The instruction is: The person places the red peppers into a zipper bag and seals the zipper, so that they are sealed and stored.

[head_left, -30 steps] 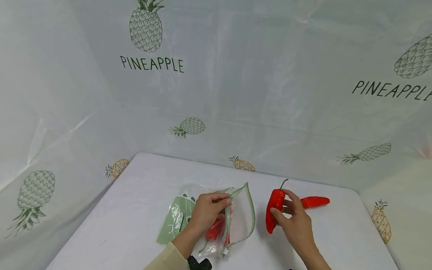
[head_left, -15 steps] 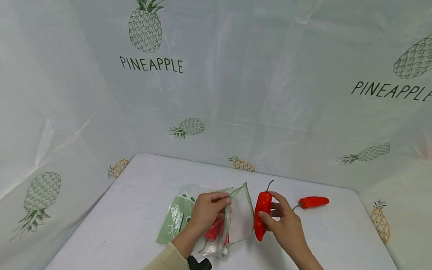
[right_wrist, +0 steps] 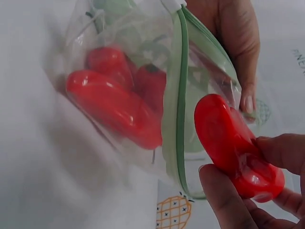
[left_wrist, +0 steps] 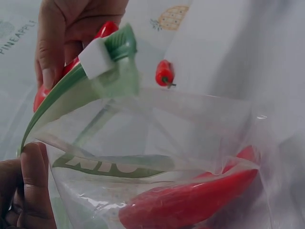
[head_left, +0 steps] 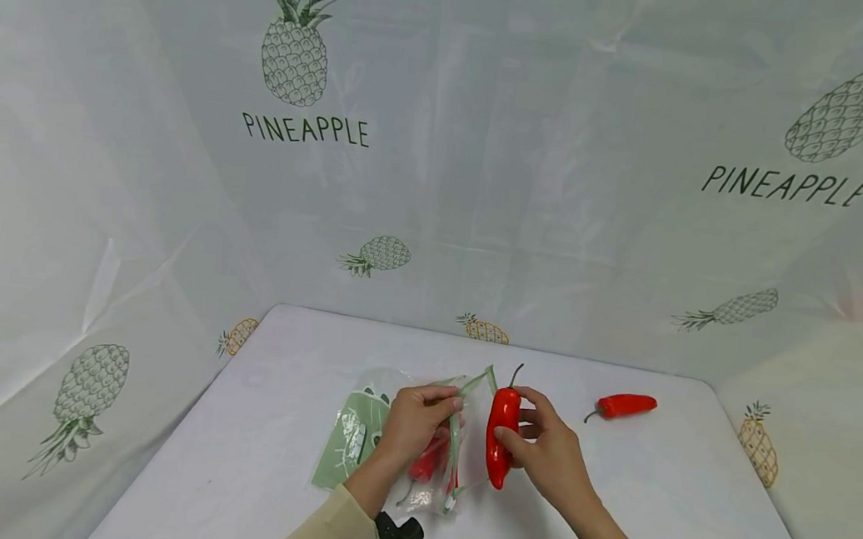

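A clear zip bag (head_left: 457, 447) with a green zipper edge (right_wrist: 175, 105) lies on the white table, its mouth held wide. My left hand (head_left: 411, 423) pinches the bag's upper edge. Red peppers (right_wrist: 112, 102) lie inside the bag (left_wrist: 190, 200). My right hand (head_left: 542, 453) grips a long red pepper (head_left: 498, 434) upright, tip down, right at the bag's mouth (right_wrist: 228, 143). Another red pepper (head_left: 623, 405) lies on the table to the right, also seen small through the bag in the left wrist view (left_wrist: 164, 74).
The white table (head_left: 275, 459) is walled by a pale pineapple-print sheet (head_left: 438, 178) behind and on both sides. A green printed part of the bag (head_left: 348, 439) lies flat to the left.
My right hand has carried the long red pepper leftward from beside the loose pepper to the bag's mouth. The left hand has stayed on the bag's edge.
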The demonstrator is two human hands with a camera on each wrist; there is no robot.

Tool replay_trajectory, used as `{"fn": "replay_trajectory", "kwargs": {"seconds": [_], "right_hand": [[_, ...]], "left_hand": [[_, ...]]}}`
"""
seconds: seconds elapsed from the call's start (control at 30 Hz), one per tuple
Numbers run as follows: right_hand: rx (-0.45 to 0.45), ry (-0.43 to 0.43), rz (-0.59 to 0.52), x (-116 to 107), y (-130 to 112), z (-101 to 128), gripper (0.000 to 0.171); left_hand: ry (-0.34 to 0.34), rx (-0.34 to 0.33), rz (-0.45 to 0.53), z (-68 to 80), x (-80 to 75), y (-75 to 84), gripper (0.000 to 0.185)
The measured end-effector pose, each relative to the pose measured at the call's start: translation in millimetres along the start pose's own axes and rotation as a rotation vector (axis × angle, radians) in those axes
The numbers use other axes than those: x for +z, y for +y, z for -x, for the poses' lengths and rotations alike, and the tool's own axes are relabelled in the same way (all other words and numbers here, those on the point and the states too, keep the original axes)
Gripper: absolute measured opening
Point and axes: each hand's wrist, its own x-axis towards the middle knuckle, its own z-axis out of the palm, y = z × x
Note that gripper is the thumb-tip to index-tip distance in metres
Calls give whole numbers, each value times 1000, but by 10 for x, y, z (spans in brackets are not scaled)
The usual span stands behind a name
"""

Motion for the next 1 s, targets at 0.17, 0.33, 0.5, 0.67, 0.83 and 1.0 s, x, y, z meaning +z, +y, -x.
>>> {"fn": "replay_trajectory", "kwargs": {"seconds": [0.17,0.33,0.5,0.67,0.83,1.0], "right_hand": [[-14,20,-29,116,-25,9,65],[-29,28,-1,234,-46,11,66],[-35,52,22,310,-88,-15,67],[-46,117,46,344,-104,-32,68],[-37,112,32,418,-86,-23,67],[-20,19,29,502,-68,11,60]], "left_hand": [[-1,-1,-12,14,4,11,27],[2,-2,-29,21,21,21,27],[18,-12,-51,26,35,34,25],[25,-20,-41,52,48,48,26],[33,-11,-37,47,60,52,25],[37,-11,-7,24,64,56,25]]}}
